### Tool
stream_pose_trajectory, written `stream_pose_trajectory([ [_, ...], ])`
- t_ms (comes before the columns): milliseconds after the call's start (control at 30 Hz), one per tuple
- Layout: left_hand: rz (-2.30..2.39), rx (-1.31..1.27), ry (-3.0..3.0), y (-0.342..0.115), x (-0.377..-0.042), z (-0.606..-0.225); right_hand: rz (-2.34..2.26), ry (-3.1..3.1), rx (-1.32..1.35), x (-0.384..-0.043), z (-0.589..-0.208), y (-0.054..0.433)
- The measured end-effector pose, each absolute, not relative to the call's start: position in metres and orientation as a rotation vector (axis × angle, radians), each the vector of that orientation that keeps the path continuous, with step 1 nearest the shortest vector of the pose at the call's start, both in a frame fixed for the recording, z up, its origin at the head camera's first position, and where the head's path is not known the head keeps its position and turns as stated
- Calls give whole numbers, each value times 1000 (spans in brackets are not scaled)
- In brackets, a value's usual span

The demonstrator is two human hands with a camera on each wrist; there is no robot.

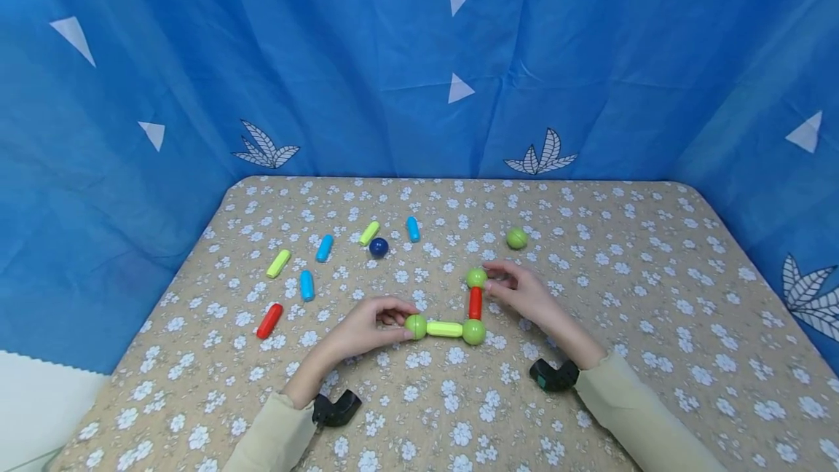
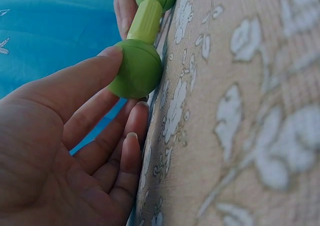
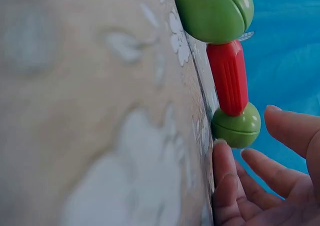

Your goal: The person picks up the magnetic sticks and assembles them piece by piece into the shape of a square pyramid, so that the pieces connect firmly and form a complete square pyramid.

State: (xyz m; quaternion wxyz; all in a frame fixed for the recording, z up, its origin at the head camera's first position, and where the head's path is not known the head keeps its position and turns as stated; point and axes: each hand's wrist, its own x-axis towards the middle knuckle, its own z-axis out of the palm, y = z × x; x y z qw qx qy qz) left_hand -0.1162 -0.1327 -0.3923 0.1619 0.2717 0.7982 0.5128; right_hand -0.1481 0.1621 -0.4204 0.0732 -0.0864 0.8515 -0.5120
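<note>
An L-shaped piece lies on the tablecloth: green balls at its ends and corner, joined by a yellow-green rod (image 1: pixel 445 328) and a red rod (image 1: pixel 475 303). My left hand (image 1: pixel 375 325) pinches the left end ball (image 2: pixel 135 68) between thumb and fingers. At the far end of the red rod, my right hand (image 1: pixel 521 294) is beside another green ball (image 3: pixel 236 125). Its thumb stands a little off that ball in the right wrist view, and the fingers are loosely bent close to it. The corner ball (image 1: pixel 474 331) sits between the two rods, with neither hand on it.
Left of centre lie loose rods: several blue ones (image 1: pixel 306 285), yellow-green ones (image 1: pixel 278 264) and a red one (image 1: pixel 269 321). A dark blue ball (image 1: pixel 378 247) lies among them. A loose green ball (image 1: pixel 517 238) is farther back on the right. Blue curtains (image 1: pixel 393 57) surround the table.
</note>
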Motion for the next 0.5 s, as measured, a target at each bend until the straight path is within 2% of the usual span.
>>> stream_pose_trajectory([
  [500, 1441, 848, 2271, -140, -130, -426, -1609, 2453, -298, -163, -427, 153],
])
